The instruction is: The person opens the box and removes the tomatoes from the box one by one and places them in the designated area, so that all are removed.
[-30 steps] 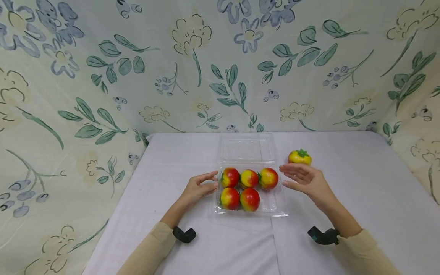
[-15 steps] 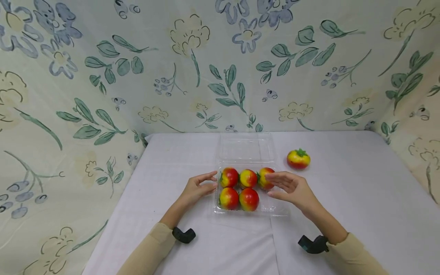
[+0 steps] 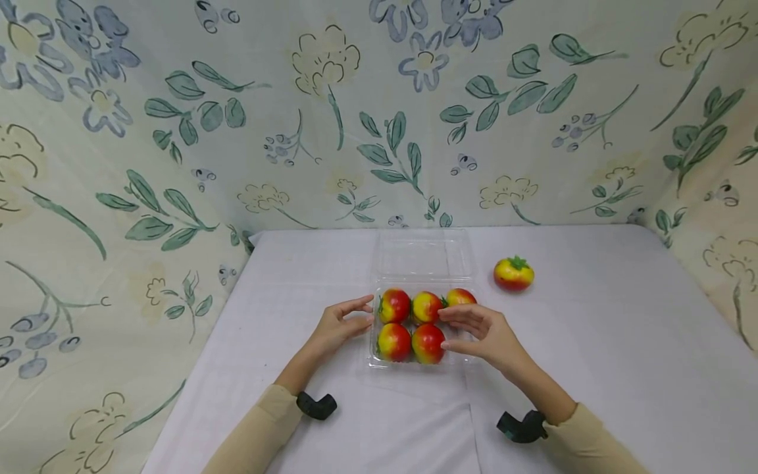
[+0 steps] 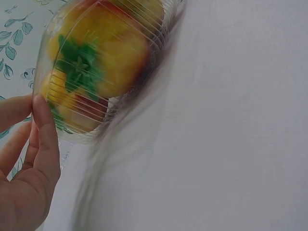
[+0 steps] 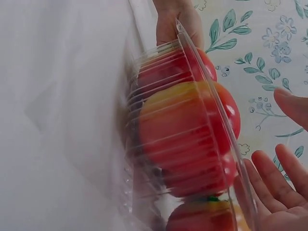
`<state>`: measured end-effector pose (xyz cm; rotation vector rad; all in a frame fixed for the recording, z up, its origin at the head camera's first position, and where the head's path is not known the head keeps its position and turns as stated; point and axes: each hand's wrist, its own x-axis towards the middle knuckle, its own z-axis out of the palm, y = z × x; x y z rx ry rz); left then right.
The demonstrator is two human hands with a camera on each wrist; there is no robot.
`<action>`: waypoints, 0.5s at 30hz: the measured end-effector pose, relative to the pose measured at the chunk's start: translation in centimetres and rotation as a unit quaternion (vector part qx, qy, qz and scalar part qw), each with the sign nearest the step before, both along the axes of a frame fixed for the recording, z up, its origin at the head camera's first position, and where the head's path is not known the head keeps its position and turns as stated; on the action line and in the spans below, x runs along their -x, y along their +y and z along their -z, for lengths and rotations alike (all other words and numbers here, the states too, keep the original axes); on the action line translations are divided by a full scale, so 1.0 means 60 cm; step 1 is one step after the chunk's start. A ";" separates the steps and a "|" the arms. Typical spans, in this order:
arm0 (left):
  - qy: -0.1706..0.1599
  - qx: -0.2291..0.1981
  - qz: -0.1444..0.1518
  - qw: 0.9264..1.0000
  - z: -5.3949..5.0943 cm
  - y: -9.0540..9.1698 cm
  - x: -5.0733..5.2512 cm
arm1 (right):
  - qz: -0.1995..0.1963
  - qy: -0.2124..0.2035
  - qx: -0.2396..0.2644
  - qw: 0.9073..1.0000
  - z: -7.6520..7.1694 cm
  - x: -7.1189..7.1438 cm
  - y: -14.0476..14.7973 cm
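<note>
A clear plastic clamshell box [image 3: 385, 367] stands mid-table with its lid [image 3: 423, 257] folded back. It holds several red-and-yellow persimmons, among them a front one [image 3: 428, 343] and a back right one [image 3: 460, 297]. My left hand [image 3: 334, 329] is at the box's left side; in the left wrist view its thumb and finger pinch the rim [image 4: 38, 62]. Over the box's right part hangs my right hand [image 3: 488, 339], fingers spread and relaxed with nothing between them. Its fingertips are close to the front right persimmon; contact is unclear. It partly hides the back right one.
Another persimmon [image 3: 514, 273] with a green calyx sits on the white tablecloth [image 3: 592, 316], right of the box. Behind the table hangs a floral curtain [image 3: 331, 164]. Dark camera mounts are on both wrists, the left mount [image 3: 316, 405] included.
My right hand has moved left, away from the loose persimmon and over the box's right side. The left hand stays at the box's left edge, and the fruit keep their places.
</note>
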<state>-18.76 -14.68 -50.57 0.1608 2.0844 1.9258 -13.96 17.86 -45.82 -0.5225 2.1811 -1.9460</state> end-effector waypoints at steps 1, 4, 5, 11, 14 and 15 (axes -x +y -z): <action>-0.001 0.001 0.002 1.000 -0.001 0.000 0.001 | 0.000 0.004 0.000 1.000 0.000 -0.001 -0.003; -0.001 0.005 0.005 1.000 -0.004 0.001 0.001 | 0.000 0.021 -0.005 1.000 0.003 -0.002 -0.011; -0.001 0.005 0.005 1.000 -0.004 0.001 0.001 | 0.000 0.028 -0.008 1.000 0.004 -0.002 -0.014; 0.005 0.006 -0.006 1.000 -0.005 0.003 -0.004 | 0.005 0.065 -0.029 0.997 0.015 -0.002 -0.022; 0.009 0.008 -0.009 1.000 -0.005 0.003 -0.006 | 0.009 0.075 -0.038 0.996 0.020 -0.002 -0.025; 0.010 0.009 -0.009 1.000 -0.005 0.003 -0.006 | 0.010 0.077 -0.041 0.996 0.022 -0.002 -0.026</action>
